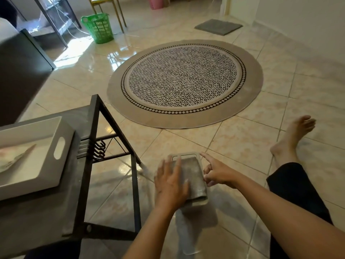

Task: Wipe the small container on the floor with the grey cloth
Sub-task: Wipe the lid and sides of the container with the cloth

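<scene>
The small container (201, 201) is a flat, grey-beige rectangular tray with a handle slot at its far end, and it lies on the tiled floor in front of me. A folded grey cloth (194, 176) lies inside it. My left hand (170, 182) rests flat on the cloth's left part, fingers spread and pressing down. My right hand (217, 173) is at the container's right rim, thumb and curled fingers on the edge, index finger pointing outwards. A blurred grey strip, perhaps more cloth, trails towards me under my left forearm.
A black metal-framed table (97, 139) stands close on the left with a white tray (61, 146) on it. A round patterned rug (184, 79) lies ahead. My bare leg and foot (291, 139) stretch out on the right. A green basket (98, 28) and a grey mat (218, 26) are far off.
</scene>
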